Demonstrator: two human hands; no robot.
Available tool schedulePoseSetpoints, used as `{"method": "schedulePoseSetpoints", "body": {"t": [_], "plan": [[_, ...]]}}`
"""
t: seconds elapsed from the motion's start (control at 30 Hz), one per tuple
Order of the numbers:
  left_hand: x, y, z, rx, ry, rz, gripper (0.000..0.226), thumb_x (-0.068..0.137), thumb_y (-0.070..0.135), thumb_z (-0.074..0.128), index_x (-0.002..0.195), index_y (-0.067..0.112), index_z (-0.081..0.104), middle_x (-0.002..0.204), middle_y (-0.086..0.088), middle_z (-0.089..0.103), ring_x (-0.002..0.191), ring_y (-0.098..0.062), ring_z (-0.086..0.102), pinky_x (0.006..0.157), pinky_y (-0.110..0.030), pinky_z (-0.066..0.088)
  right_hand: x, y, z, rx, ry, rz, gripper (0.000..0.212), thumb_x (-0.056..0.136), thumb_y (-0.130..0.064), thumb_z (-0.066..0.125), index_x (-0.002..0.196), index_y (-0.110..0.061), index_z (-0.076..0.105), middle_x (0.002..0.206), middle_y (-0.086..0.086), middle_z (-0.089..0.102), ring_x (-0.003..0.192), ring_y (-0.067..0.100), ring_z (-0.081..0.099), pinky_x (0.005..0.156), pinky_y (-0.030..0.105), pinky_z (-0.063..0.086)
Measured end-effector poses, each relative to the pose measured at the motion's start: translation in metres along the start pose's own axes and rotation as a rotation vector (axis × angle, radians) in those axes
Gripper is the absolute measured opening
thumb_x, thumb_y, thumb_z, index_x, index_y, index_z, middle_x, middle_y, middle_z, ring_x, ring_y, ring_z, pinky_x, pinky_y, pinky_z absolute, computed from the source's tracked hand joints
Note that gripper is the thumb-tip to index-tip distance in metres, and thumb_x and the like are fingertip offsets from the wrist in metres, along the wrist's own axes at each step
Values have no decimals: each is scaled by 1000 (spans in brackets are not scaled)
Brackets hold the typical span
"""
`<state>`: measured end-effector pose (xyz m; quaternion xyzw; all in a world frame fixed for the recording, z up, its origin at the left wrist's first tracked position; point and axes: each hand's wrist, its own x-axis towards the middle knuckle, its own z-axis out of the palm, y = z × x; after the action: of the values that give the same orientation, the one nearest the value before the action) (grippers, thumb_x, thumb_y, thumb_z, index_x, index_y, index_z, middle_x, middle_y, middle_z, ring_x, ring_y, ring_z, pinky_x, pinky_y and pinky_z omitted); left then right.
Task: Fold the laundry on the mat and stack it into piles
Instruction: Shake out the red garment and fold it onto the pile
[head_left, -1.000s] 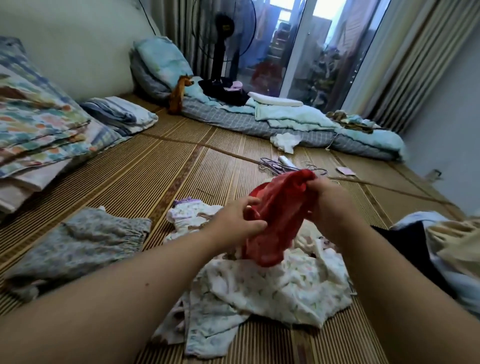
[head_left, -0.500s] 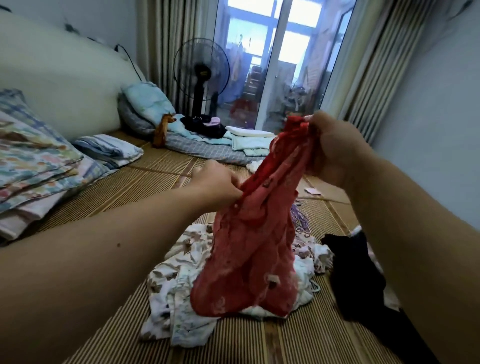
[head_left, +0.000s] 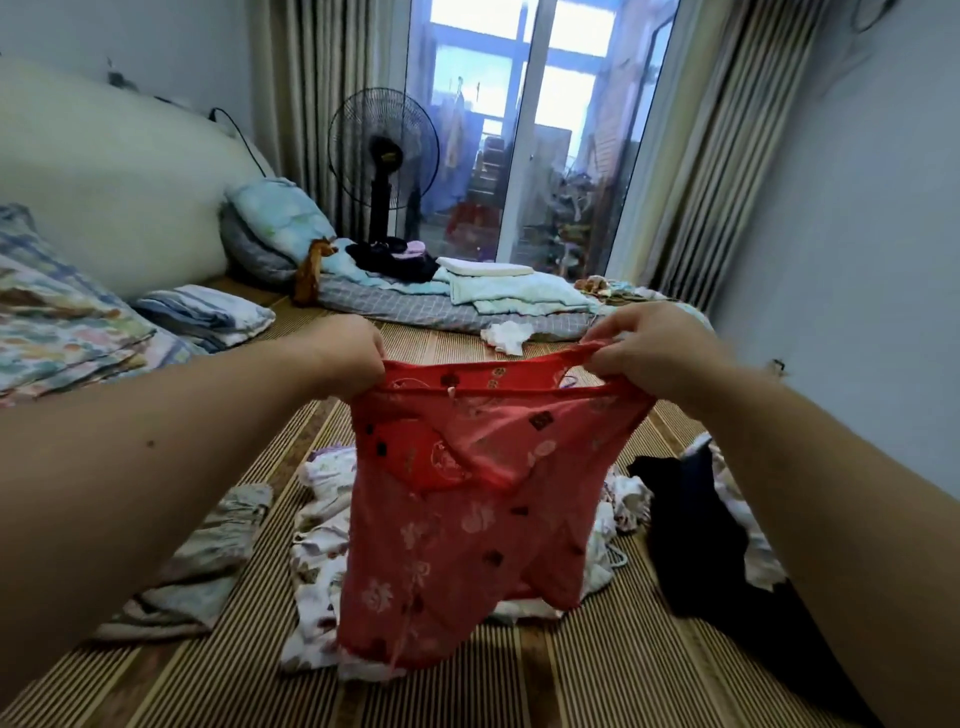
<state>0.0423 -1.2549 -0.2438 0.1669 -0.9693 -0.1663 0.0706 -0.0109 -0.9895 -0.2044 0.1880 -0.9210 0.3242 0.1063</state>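
From the head camera, the floor is covered by a striped woven bamboo mat (head_left: 519, 680) in tan and brown bands that runs to the far end of the room. Both hands are closed on the top edge of a red patterned thin-fabric garment (head_left: 467, 499): the left hand (head_left: 345, 353) pinches its left corner and the right hand (head_left: 654, 348) its right corner, so the cloth hangs spread and upright in the air above the mat. Behind and under it lies a crumpled white floral-print heap of laundry (head_left: 322, 566) on the mat. To the left of that heap lies a grey-green ruffled garment (head_left: 202, 566), partly flattened. To the right lies a black crumpled garment (head_left: 691, 540), touching more pale cloth at the edge.

Along the left wall sit a stack of multicoloured patterned quilts (head_left: 57, 332) and a blue-and-white striped folded blanket (head_left: 208, 317). At the far end, a grey checked thin mattress (head_left: 431, 312) carries a pale blue pillow (head_left: 280, 218) and folded pale green bedding (head_left: 509, 296). A black standing pedestal fan (head_left: 384, 156) stands before beige striped curtains (head_left: 711, 171) and a glass sliding door (head_left: 524, 130) lit by daylight.
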Motion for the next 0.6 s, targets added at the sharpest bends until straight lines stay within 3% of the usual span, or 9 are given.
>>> {"method": "schedulePoseSetpoints", "body": {"t": [0.13,0.23,0.3,0.4,0.5,0.53,0.6], "plan": [[-1,-1,-13,-35,-13,-89,17,88,22,54,85,9,65,65,-4,66,52,-16,62,47,-21,41,5,14,-1,-243,-6,85,20,83,-18,59,66,-15,66,63,3,59,65,22,56,62,31,49],[-10,2,-12,-269,-181,-192,29,93,29,46,84,7,62,59,-6,63,47,-18,55,55,-24,37,2,18,-1,-427,-11,109,18,84,-16,54,73,-12,68,76,6,63,79,26,59,53,25,38],[-14,8,-6,-556,-282,-244,31,96,28,38,82,11,60,66,-8,67,59,-22,62,64,-29,41,2,17,4,-249,-36,96,26,82,-4,49,80,-17,72,78,2,65,79,24,60,58,25,46],[-13,17,5,-999,-419,-277,40,97,31,31,75,15,60,76,-7,66,73,-24,61,74,-32,45,-2,16,15,82,-105,93,36,82,1,44,73,-23,69,76,-2,66,77,24,62,74,35,54],[-11,28,12,-1234,-413,-311,43,99,33,30,69,17,56,56,0,55,55,-17,57,60,-26,45,-10,19,24,107,-191,40,16,85,-17,65,72,-25,71,71,-6,66,71,15,62,66,23,50],[-10,29,13,-1251,-389,-315,43,100,34,34,66,16,52,48,3,46,46,-14,54,52,-22,44,-12,20,24,74,-213,21,7,82,-25,72,75,-25,74,71,-6,68,67,12,63,61,21,50],[-11,29,11,-1140,-393,-277,38,97,33,45,63,16,49,44,5,35,35,-8,39,40,-15,37,-13,24,24,-84,-229,-14,9,81,-34,75,78,-25,75,72,-5,70,64,8,61,54,19,45]]}}
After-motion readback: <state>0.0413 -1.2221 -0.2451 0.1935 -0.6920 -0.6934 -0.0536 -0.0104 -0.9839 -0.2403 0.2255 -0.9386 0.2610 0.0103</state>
